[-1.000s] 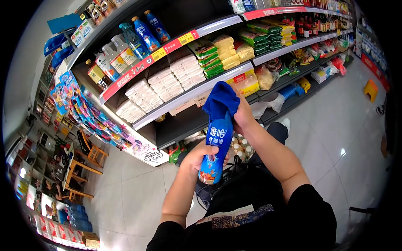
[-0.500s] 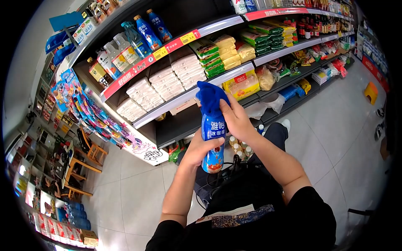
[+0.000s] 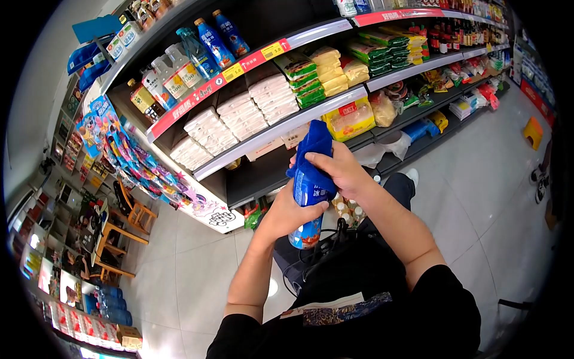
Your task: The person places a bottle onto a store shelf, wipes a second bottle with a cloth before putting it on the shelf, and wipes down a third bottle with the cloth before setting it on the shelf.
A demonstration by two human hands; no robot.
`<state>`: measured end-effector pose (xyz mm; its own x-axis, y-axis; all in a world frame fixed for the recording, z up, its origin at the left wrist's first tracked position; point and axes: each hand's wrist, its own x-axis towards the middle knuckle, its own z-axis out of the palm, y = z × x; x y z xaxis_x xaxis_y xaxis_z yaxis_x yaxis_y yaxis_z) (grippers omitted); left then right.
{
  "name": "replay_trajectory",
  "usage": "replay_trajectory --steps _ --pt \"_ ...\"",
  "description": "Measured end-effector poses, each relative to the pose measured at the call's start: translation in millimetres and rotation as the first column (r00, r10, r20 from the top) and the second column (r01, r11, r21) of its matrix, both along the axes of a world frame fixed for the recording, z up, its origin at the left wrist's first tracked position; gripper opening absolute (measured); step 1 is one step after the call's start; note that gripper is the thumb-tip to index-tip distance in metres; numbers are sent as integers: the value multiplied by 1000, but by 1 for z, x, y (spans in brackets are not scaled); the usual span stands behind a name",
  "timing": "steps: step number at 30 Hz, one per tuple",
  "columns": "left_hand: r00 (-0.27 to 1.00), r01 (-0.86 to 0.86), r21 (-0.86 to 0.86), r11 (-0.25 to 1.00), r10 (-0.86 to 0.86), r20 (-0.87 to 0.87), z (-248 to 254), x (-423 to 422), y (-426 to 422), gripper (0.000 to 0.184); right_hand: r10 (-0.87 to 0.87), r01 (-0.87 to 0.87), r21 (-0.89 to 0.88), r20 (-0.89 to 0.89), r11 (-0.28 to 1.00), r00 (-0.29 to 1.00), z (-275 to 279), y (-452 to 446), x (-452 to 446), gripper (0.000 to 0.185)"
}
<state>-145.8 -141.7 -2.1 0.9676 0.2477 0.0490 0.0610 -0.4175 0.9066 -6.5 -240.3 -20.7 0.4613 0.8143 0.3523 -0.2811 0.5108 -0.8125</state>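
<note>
A blue coffee drink bottle [image 3: 308, 233] is held up in front of me, tilted a little to the right. My left hand [image 3: 293, 210] wraps round its lower half, thumb across the label. A dark blue cloth [image 3: 315, 143] covers the top of the bottle and hides its cap. With fingers closed, my right hand [image 3: 342, 169] presses the cloth against the bottle's upper part. Two similar blue bottles [image 3: 214, 43] stand on the upper shelf ahead.
A store shelf [image 3: 263, 184] curves across the front, with stacked white packs [image 3: 236, 113] and a yellow pack [image 3: 350, 119]. Several small bottles [image 3: 350, 209] stand on the floor by my legs. A yellow stool [image 3: 532, 133] is at the right, wooden chairs [image 3: 140, 215] at the left.
My right hand and the cloth have slid down the bottle, covering more of the label. The bottle now leans more to the right, and the view has shifted slightly.
</note>
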Motion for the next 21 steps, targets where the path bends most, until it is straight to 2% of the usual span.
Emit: replay_trajectory --steps 3,4,7,8,11,12,14,15,17,19,20,21 --pt "992 75 -269 960 -98 -73 -10 -1 6 53 53 -50 33 -83 998 995 1 0 0 25" --pt "993 109 -368 923 -119 -4 -19 0 7 53 70 -65 44 -106 997 992 1 1 1 26" --pt "983 144 -613 777 -186 -5 -23 -1 1 56 76 -65 96 -116 993 990 4 2 8 28" --pt "983 144 -607 781 -182 -2 -27 -2 0 61 71 -58 116 -110 992 991 4 2 11 30" --pt "938 290 -650 702 -345 46 -33 -4 3 66 142 -113 266 -93 957 986 1 1 15 35" --pt "935 283 -656 700 -354 26 -37 -5 2 69 210 -173 302 -96 937 973 2 -1 12 39" --pt "845 362 -870 334 -511 156 -54 -7 -3 66 404 -325 488 -63 810 913 -15 13 15 37" --pt "792 370 -921 125 -560 242 -61 -7 -8 64 493 -390 572 -28 721 870 -20 19 17 36" --pt "709 393 -906 -158 -576 408 -71 -6 -23 65 619 -486 620 2 616 786 -19 25 12 37" --pt "704 416 -888 -196 -549 451 -77 -7 -33 64 742 -572 669 46 474 668 -25 33 11 37" --pt "758 395 -914 -92 -529 381 -76 -8 -33 64 759 -581 661 26 476 651 -27 32 11 38" --pt "809 369 -930 12 -497 314 -74 -11 -30 63 714 -560 607 -16 563 700 -27 28 13 38"
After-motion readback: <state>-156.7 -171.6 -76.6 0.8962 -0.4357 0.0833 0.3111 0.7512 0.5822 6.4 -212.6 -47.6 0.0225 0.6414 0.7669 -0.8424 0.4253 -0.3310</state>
